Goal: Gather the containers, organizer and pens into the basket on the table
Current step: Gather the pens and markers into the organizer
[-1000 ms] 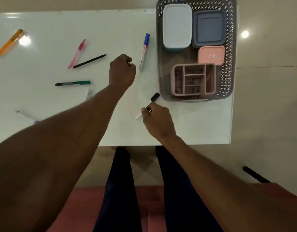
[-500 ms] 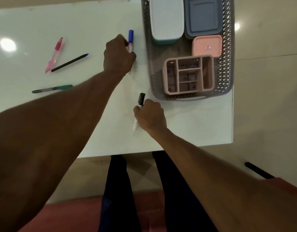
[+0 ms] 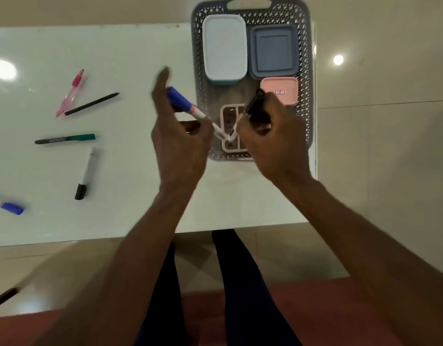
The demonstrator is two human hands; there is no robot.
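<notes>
My left hand (image 3: 179,143) holds a blue-capped white marker (image 3: 183,103), raised beside the grey basket (image 3: 305,78). My right hand (image 3: 272,136) holds a black-capped white marker (image 3: 254,103) over the pink organizer (image 3: 229,123) in the basket's near end. The two marker tips meet above the organizer. A white container (image 3: 225,47), a blue-grey container (image 3: 274,52) and a small pink container (image 3: 280,91) sit in the basket. Loose on the table lie a pink pen (image 3: 71,92), a black pen (image 3: 92,104), a green pen (image 3: 65,139), a black-capped marker (image 3: 86,173) and a blue-capped marker (image 3: 12,208).
The white table (image 3: 130,61) ends at a near edge just below my wrists, and the basket sits at its right edge. My legs and a red surface lie below the table edge. A dark stick (image 3: 3,297) shows at the lower left.
Both hands have lifted their markers off the table and brought them together over the pink organizer. The view has shifted, bringing more pens on the left into sight.
</notes>
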